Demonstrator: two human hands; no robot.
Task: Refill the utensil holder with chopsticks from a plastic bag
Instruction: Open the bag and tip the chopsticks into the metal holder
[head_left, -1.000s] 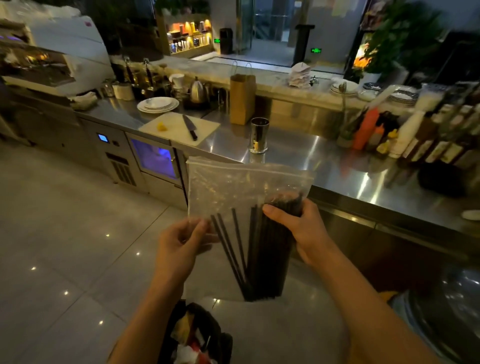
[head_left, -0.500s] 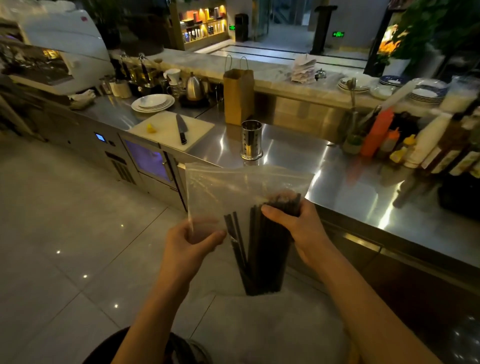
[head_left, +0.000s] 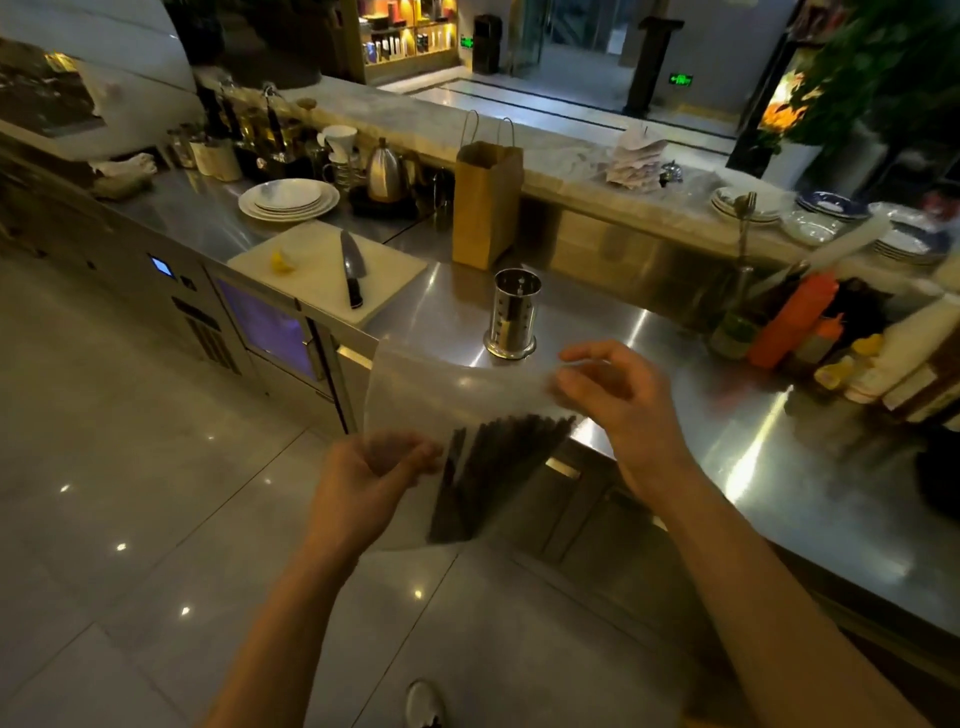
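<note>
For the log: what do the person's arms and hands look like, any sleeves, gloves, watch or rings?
Both forearms are bare down to the frame's lower edge; no sleeves show. The left hand and right hand are ungloved. No watch, bracelet or ring is visible on either.

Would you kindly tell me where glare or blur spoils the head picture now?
Head view: dim, warm lighting; glare streaks on the steel counter; the right hand and plastic bag are motion-blurred; the chopsticks smear into a dark mass; the utensil holder is fairly sharp.
</note>
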